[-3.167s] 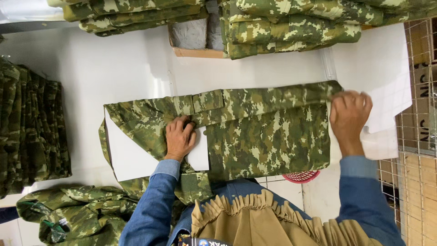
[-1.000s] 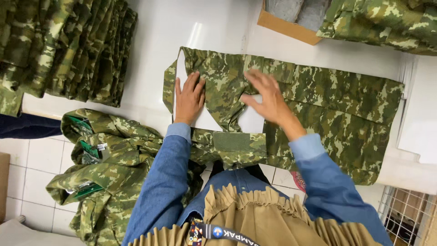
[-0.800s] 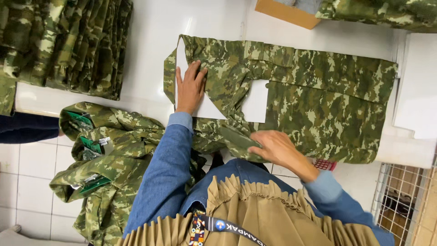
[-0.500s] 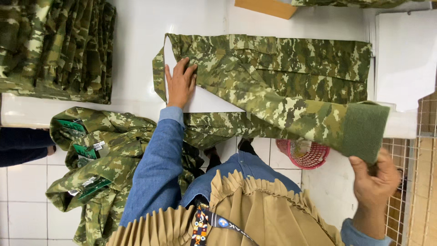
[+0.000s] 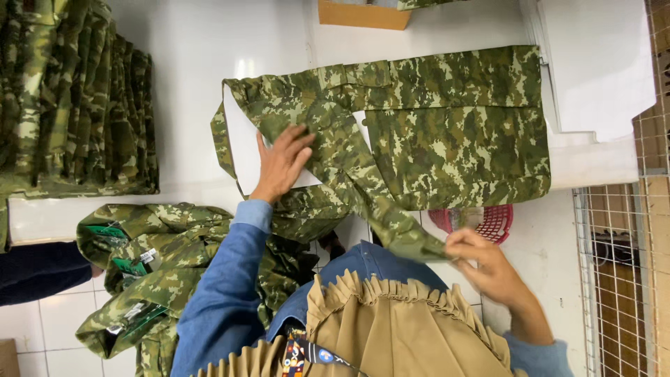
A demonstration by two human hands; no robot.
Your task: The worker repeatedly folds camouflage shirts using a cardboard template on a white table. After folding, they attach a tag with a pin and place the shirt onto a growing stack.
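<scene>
A: State the pose of each hand.

B: The left hand [image 5: 283,162] lay flat, palm down, fingers [image 5: 301,142] spread and gripping nothing, pressing the white card [image 5: 244,143] and the shirt [image 5: 447,126] against the worktop [image 5: 188,84]. Its forearm, in a blue denim sleeve, ran up from the lower left. The right hand [image 5: 481,262] was below the worktop edge, fingers pinched on the end of the sleeve [image 5: 363,185].

A: Position of the shirt?

B: It lay spread flat on the white worktop, the card tucked inside near the collar end. The sleeve crossed the shirt diagonally and hung over the near edge to the right hand.

A: Materials?

B: The shirt was woven cloth in green pixel camouflage. The card was stiff and smooth. A stack [image 5: 77,105] of folded camouflage garments stood left on the worktop; a loose pile [image 5: 139,265] lay on the tiled floor. A red mesh basket [image 5: 481,220] showed under the edge.
</scene>
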